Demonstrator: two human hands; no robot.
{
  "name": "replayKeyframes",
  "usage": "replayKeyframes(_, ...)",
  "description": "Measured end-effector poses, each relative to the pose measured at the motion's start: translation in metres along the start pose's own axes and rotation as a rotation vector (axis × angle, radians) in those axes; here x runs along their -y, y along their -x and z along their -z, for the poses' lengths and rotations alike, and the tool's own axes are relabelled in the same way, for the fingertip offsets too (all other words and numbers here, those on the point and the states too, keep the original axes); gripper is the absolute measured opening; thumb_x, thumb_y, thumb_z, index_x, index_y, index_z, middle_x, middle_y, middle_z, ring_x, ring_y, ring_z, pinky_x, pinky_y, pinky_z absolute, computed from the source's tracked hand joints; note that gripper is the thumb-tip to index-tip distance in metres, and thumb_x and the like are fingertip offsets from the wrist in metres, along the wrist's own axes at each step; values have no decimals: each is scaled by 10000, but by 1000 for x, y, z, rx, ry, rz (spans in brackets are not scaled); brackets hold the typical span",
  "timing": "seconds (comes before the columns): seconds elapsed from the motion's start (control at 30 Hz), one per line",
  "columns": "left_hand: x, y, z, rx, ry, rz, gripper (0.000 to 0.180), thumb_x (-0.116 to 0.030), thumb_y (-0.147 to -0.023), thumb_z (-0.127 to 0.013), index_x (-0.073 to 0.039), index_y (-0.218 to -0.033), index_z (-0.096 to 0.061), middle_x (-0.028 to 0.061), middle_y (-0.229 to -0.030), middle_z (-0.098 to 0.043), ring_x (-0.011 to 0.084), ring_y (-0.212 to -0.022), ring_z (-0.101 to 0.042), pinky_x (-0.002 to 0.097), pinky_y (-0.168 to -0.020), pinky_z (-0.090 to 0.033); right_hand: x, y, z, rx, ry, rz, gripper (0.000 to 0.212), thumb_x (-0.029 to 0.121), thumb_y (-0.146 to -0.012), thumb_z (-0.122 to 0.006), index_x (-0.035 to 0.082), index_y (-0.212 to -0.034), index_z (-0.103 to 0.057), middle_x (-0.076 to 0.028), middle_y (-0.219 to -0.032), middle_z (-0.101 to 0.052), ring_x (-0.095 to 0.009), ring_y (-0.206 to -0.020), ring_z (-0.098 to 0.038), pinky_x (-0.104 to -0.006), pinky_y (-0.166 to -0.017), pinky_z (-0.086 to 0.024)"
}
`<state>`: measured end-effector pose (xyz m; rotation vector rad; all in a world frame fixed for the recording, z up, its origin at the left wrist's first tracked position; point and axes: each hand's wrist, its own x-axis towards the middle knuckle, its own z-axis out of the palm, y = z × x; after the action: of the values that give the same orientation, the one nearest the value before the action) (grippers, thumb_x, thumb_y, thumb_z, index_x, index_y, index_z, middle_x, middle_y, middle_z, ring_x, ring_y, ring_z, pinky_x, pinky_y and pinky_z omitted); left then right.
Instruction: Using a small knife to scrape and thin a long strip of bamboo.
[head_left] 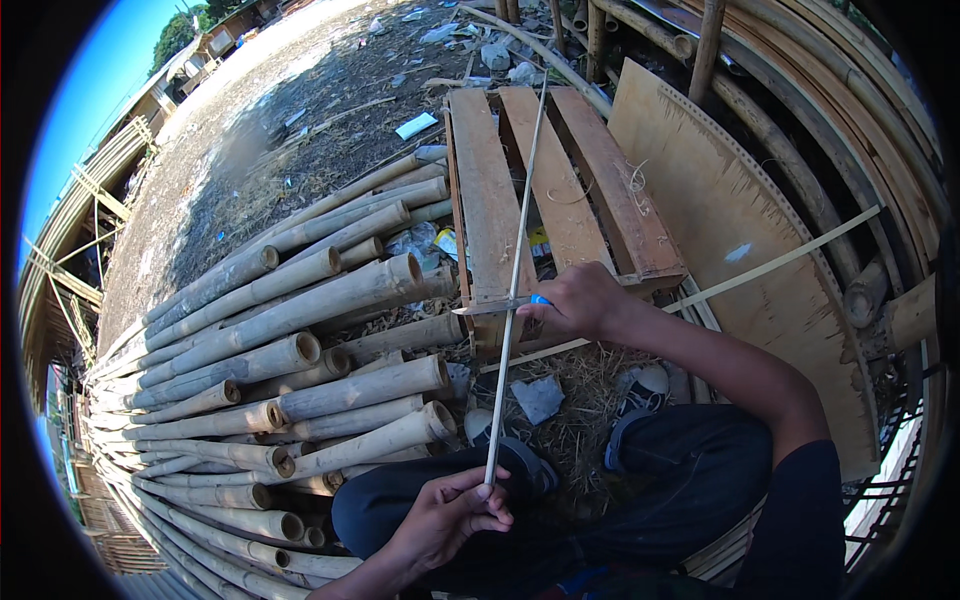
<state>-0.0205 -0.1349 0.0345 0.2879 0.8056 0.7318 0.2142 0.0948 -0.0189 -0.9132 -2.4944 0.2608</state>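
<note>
The left hand pinches a bamboo strip; at its one o'clock, the right hand grips a knife across the strip — apparently shaving — the next stroke calling for steady blade pressure.

This is an outdoor bamboo yard. Cut bamboo poles lie stacked left of the gripping left hand. Beyond the grip, littered ground lies under blue sky.
</note>
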Motion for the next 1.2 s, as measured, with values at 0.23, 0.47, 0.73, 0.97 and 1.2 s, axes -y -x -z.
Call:
replayKeyframes(0.23,-3,-5,-5,9,57,-59,290,-117,-982,-487,66,-1207,-492,93,-883,-564,212,-856,-659,318,-798,-582,-33,2,11,-50,50,33,630,544,-925,-458,55,-539,-554,-153,-464,-518,-339,-472,-594,-448,-490,-474)
replayKeyframes(0.47,13,2,-12,1,89,-19,285,-101,-985,-469,63,-1218,-482,94,-867,-558,223,-856,-655,356,-818,-583,-8,-1,1,-25,117,35,614,559,-912,-474,73,-549,-573,-139,-484,-542,-315,-490,-610,-415,-457,-470)
replayKeyframes(0.73,11,-11,-15,-109,29,-63,290,-130,-989,-467,59,-1209,-479,61,-813,-520,184,-772,-630,390,-832,-575,-44,-7,8,-63,194,81,633,586,-908,-456,86,-533,-558,-113,-443,-504,-301,-436,-580,-399,-409,-436)
replayKeyframes(0.97,-2,-12,-27,-57,-26,-69,241,-100,-975,-483,54,-1159,-499,75,-831,-542,193,-770,-644,418,-833,-575,-7,-2,10,-112,54,77,580,537,-915,-480,65,-599,-595,-129,-458,-512,-331,-428,-558,-422,-420,-428)
replayKeyframes(1.2,-7,-10,-27,-7,-39,-40,301,-91,-967,-499,69,-1221,-474,103,-868,-575,222,-798,-656,405,-820,-580,-12,-1,31,230,-216,-301,613,527,-949,-429,6,-678,-606,-185,-556,-533,-355,-565,-579,-454,-593,-456)
